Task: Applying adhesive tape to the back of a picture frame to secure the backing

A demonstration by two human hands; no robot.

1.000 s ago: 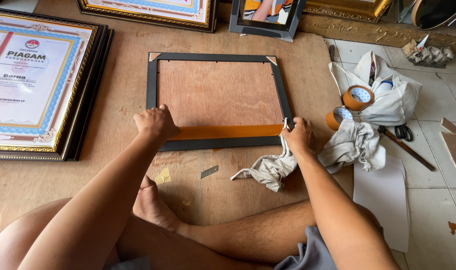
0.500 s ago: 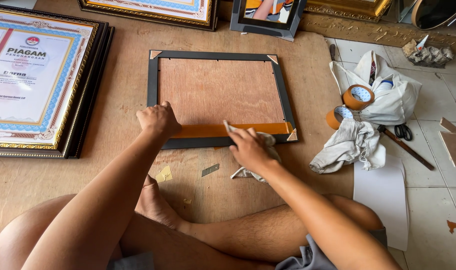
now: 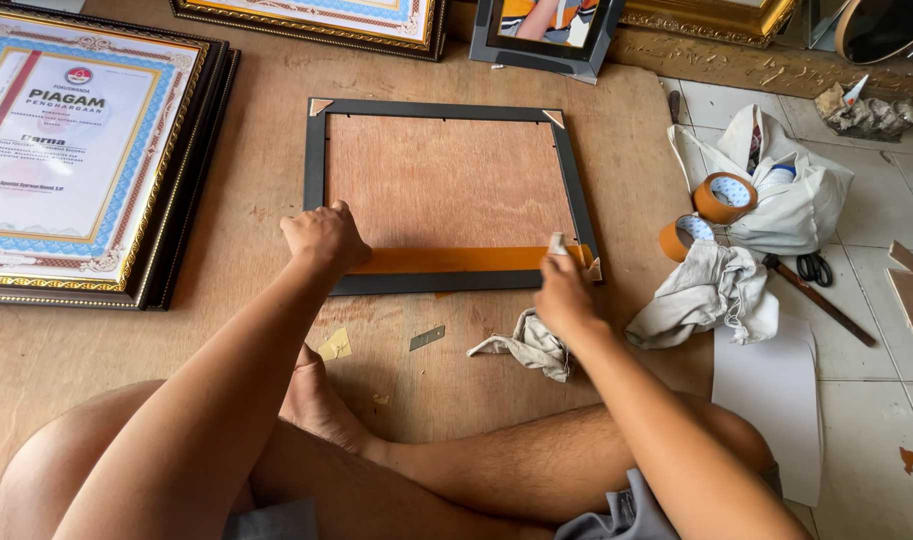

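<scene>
Head view, tape strip (image 3: 456, 260) lying left-right along frame (image 3: 317, 190) bottom edge

Both arms stretched forward over crossed bare legs, left hand (image 3: 323, 238) pressed flat palm down, right hand (image 3: 564, 290) fingers curled, pressing down

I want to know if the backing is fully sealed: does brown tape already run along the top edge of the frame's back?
No: the brown tape lies only along the bottom edge of the frame; the top edge is bare.
</scene>
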